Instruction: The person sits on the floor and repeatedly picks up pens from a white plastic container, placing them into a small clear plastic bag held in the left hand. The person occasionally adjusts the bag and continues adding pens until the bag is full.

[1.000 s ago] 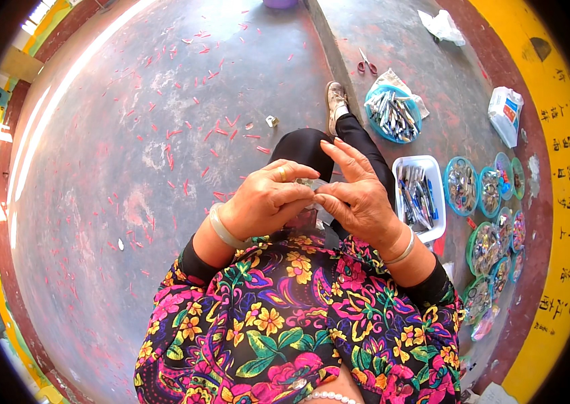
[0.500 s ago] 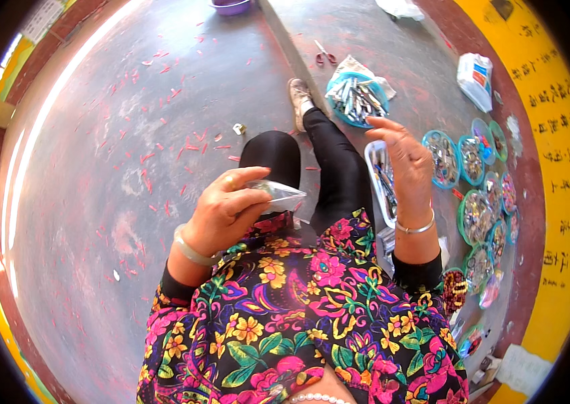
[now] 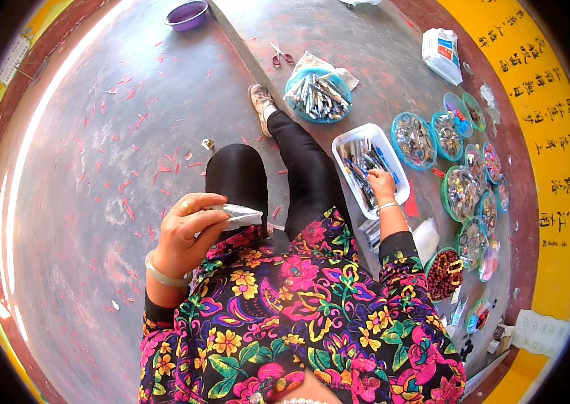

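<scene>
My left hand point(image 3: 190, 225) is closed on a small clear plastic bag point(image 3: 241, 215), pinched between thumb and fingers above my left knee. The bag's end points right; what is inside is too unclear to name. My right hand point(image 3: 382, 185) reaches down into a white plastic tub point(image 3: 400, 176) on the floor, its fingers curled at the near right side. Slim silver, blue and black pieces point(image 3: 365, 156) lie in the tub. Whether the fingertips grip one of them is hidden.
A turquoise bowl point(image 3: 344, 111) of similar slim pieces sits beyond the tub, with scissors point(image 3: 281, 55) nearby. Several round dishes of small trinkets point(image 3: 413, 141) line the right side. A purple basin point(image 3: 186, 17) and a white package point(image 3: 442, 57) stand farther off. Red scraps litter the floor.
My right hand has gone from raised in the air, fingers apart, down into the white tub. My left hand still holds the plastic bag. The view has shifted to the right.
</scene>
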The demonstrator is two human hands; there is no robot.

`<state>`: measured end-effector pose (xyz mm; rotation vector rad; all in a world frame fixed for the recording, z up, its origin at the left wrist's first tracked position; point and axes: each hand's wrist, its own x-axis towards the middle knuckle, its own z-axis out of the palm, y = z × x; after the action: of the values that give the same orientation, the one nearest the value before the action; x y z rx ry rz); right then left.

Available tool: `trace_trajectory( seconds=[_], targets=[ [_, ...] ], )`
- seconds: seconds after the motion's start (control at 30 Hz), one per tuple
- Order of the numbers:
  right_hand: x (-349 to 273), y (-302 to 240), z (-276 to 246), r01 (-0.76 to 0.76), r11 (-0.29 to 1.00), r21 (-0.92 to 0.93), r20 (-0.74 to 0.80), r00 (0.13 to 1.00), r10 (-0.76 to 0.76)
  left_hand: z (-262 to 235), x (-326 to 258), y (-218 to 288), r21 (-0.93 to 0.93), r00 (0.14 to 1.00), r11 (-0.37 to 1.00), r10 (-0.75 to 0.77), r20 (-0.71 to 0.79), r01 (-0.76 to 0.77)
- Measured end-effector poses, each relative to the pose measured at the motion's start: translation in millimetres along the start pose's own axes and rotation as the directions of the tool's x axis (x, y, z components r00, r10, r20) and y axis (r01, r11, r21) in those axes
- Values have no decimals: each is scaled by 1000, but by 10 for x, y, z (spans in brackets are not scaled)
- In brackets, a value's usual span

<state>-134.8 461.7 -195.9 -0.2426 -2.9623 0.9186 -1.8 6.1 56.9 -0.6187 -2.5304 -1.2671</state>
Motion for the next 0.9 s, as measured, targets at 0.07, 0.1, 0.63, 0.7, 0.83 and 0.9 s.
trace_trajectory(
  seconds=[0.07,0.1,0.63,0.7,0.83,0.9],
  targets=[
    [13,45,92,40,998,-50,72,997,-36,5,2,4,3,1000,1000,-17,16,17],
    [54,53,152,73,991,-108,97,993,-63,13,15,11,6,1000,1000,-16,19,16],
    [261,-100,335,125,962,-244,164,983,-86,41,79,61,27,999,999,-27,43,25],
    [216,-2,315,193,948,-255,203,969,-142,42,83,57,17,999,1000,-18,43,17],
    [84,86,228,188,946,-263,176,974,-145,51,69,42,7,999,1000,-6,39,6],
    [71,143,181,161,972,-173,86,985,-148,44,59,40,5,999,1000,-3,39,3]
  ],
)
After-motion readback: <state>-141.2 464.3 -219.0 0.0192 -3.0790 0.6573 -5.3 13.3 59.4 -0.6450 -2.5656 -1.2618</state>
